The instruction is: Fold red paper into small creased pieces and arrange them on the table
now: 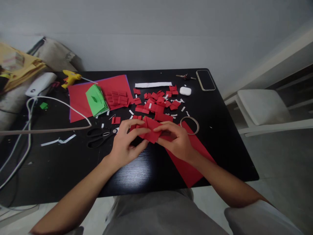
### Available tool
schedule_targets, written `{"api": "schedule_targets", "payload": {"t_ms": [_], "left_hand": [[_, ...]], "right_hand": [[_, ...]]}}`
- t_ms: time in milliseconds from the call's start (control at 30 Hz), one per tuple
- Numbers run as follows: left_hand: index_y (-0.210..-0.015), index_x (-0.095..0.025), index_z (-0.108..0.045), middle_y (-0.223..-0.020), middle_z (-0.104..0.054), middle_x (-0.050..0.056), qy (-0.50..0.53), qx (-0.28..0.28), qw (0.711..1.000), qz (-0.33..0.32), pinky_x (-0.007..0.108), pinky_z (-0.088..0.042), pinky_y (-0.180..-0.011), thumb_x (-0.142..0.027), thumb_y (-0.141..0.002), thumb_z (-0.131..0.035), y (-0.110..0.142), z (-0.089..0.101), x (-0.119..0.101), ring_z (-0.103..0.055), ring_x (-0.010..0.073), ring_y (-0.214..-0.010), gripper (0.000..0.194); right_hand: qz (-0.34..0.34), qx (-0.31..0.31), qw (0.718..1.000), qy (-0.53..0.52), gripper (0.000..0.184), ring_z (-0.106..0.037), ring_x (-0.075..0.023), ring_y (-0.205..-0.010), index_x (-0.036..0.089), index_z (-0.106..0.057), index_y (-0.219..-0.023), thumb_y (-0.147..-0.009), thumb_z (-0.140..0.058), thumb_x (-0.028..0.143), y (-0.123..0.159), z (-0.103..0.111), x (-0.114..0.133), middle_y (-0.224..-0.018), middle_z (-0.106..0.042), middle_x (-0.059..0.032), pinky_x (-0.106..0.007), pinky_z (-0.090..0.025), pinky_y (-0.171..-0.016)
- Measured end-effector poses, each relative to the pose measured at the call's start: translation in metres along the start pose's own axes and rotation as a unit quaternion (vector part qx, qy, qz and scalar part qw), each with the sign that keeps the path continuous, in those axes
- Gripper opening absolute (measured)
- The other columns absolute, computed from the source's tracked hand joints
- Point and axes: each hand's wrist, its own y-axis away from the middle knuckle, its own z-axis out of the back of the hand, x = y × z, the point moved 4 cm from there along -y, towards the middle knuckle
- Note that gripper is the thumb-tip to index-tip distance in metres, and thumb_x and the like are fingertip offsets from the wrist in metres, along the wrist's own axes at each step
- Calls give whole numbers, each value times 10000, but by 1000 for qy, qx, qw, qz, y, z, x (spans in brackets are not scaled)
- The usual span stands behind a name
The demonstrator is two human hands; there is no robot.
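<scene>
Between my hands, above the black table, is a folded piece of red paper (151, 132). My left hand (127, 140) pinches its left side with thumb and fingers. On its right side, my right hand (174, 140) grips the paper, fingertips near its middle. Just beyond lies a heap of small folded red paper pieces (156, 102) with white strips among them. Black-handled scissors (97, 137) lie left of my left hand, their blades partly hidden by it. A red paper sheet (193, 153) lies partly under my right hand and forearm, beside a roll of tape (197, 125).
Green folded papers (96, 99) rest on a red sheet (78, 101) at the back left, near a yellow glue gun (70, 78). White cables (29, 137) cross the left side. A white case (185, 91), keys (186, 77) and a phone (205, 80) lie at the back right.
</scene>
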Motion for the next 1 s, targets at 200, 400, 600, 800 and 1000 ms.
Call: {"api": "schedule_targets", "payload": {"t_ms": [200, 400, 600, 800, 1000], "left_hand": [[-1382, -265, -601, -1413, -595, 157, 106, 24, 992, 70, 510, -510, -1112, -461, -794, -901, -4, 3, 15, -573, 329, -1346, 688], [-1133, -235, -733, -1134, -739, 79, 173, 55, 980, 81, 365, -568, -940, -278, -894, -821, -6, 5, 17, -705, 228, -1066, 258], [-1063, -214, -763, -1031, -768, 64, 124, -18, 989, 80, 318, -564, -836, -171, -902, -758, -4, 9, 13, -714, 192, -935, 166], [-1101, -220, -781, -1047, -793, 72, 60, -52, 995, 56, 340, -583, -859, -200, -916, -758, 2, 7, 10, -738, 203, -948, 187], [-1123, -224, -775, -1055, -780, 71, 88, -36, 993, 65, 323, -579, -844, -192, -923, -766, 3, 4, 11, -725, 194, -953, 203]], "right_hand": [[-21, -12, 999, -34, 191, -708, -246, -1106, 281, -802, -941, -789, -907, 332, -2, 5, -1, -1049, -761, -44, -400, -606, -973], [-58, 10, 988, -140, 263, -729, -197, -975, 255, -777, -945, -745, -926, 336, -5, 2, -4, -1080, -732, -45, -335, -638, -863], [-95, 9, 981, -166, 264, -755, -211, -1017, 266, -763, -1035, -790, -862, 277, -6, -1, -10, -1108, -774, -40, -371, -656, -901], [-130, 5, 972, -195, 349, -767, -215, -1047, 277, -775, -1035, -729, -934, 329, -7, -3, -16, -1141, -793, -24, -386, -667, -937], [-109, -14, 976, -186, 299, -771, -205, -1006, 272, -810, -972, -726, -958, 356, -6, -2, -13, -1053, -807, -23, -402, -653, -991]]}}
